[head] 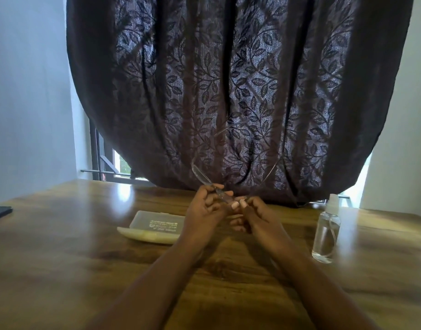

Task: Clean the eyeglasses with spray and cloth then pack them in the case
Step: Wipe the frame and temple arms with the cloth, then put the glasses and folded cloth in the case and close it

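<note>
Both your hands are raised over the middle of the wooden bench (62,246), close together and touching at the fingertips. Your left hand (202,210) has its fingers curled round the clear temple arm of the eyeglasses (206,184), pinching it between thumb and fingers. Your right hand (257,215) pinches the same arm end just beside the left thumb, fingers curled in. The eyeglasses are held up off the bench, against the dark leaf-patterned curtain (240,79); the frame is thin and see-through, so only the temple arm and faint wire lines show clearly, and the lenses are hard to make out.

The case (154,223) lies flat on the bench just left of your left hand, pale and translucent, with printed text on its top; whether it's open or shut can't be told. A pale yellowish strip, maybe the cloth (145,234), sits along its near edge, touching it; not certain what it is.

The spray bottle (326,232) stands upright on the bench to the right, well apart from your right hand, clear liquid inside, white pump top on.

A dark flat object (0,211) pokes in at the left edge of the bench. A window bar (97,171) and a slice of daylight show under the curtain's left side.
</note>
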